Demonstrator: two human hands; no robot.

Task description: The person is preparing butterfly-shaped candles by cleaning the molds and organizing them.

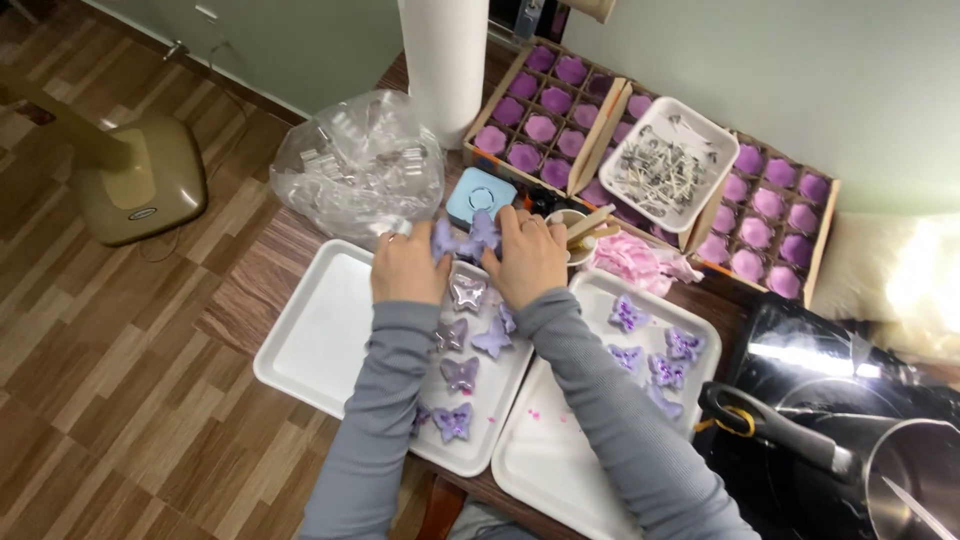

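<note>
Butterfly shapes [462, 375]: lilac, some with silvery shine. Trays [320, 340]: plain white. Sleeves [385, 400]: grey. Table [250, 290]: brown woodgrain. Floor [110, 400]: brown plank pattern, mixed tones. Boxes [545, 105]: tan card, purple flower shapes in a grid. Small case [480, 195]: pale blue. Crumpled cloth [635, 262]: pink. Pot [900, 470]: steel, black handle.

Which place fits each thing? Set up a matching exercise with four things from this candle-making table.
Things:
1. Purple butterfly piece
2. Paper towel roll
3. Clear plastic bag
4. Dark pot

Places:
A. Far right, near edge
B. Between both hands
C. Left of the blue tin
D. Upright at the back, beside the cardboard box

Pairs: 1-B, 2-D, 3-C, 4-A
</note>
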